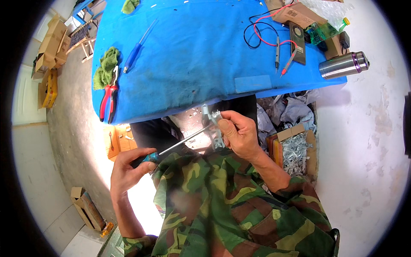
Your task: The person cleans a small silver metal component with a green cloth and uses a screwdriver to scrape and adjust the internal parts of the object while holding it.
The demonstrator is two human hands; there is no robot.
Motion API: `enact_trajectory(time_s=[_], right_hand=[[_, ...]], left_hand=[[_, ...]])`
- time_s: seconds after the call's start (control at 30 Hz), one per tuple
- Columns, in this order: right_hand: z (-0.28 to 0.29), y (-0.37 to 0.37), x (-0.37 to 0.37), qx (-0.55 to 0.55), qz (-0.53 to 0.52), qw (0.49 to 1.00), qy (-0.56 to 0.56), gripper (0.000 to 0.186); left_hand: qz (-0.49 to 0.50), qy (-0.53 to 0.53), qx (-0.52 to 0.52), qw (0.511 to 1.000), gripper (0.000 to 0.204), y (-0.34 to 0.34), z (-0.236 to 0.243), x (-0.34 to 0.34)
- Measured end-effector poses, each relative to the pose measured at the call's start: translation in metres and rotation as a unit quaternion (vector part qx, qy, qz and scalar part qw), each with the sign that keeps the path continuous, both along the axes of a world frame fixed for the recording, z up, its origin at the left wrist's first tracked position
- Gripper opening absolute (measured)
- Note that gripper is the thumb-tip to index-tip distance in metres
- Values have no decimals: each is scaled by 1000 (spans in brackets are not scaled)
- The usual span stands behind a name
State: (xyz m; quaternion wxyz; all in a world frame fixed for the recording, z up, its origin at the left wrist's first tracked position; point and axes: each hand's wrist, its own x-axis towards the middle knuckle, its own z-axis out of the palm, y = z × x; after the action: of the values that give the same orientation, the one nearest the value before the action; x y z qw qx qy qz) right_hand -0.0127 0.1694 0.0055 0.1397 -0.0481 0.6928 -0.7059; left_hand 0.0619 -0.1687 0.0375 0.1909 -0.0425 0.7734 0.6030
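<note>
Screwdriver (184, 143) with a teal handle and a long steel shaft, grasped by the handle in the left hand (130, 169), thumb and fingers closed around it. Shaft slanting up and rightward toward a pale grey fitting (218, 142), pinched between thumb and fingers of the right hand (239, 135). Both hands in front of the camouflage jacket (222, 192), just below the near edge of the tabletop (192, 55), with the fitting above the lap. Tip up against the fitting or just behind it, impossible to tell which.

On the blue-covered tabletop, toward the left, red-and-black pliers (113, 97), jaws pointing away, beside a crumpled green cloth (107, 68). Near these, a blue-handled screwdriver (136, 53), lying aslant. Toward the right, a pair of test probes (277, 51) with red and black leads, next to a dark flat device (296, 40). At the right edge, a steel flask (342, 65) on its side. Below, near the right forearm, an open cardboard box (311, 158) with shiny metallic scraps (293, 152) inside.
</note>
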Motion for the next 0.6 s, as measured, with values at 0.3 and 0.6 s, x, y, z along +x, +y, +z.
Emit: enact_trajectory(time_s=[0.3, 0.6], right_hand=[[-5, -8, -7, -147, 16, 977, -152, 44], [-30, -8, 0, -237, -39, 955, -175, 25]], left_hand=[[32, -24, 29, 999, 41, 6, -7, 9], [61, -57, 75, 994, 40, 22, -19, 23]])
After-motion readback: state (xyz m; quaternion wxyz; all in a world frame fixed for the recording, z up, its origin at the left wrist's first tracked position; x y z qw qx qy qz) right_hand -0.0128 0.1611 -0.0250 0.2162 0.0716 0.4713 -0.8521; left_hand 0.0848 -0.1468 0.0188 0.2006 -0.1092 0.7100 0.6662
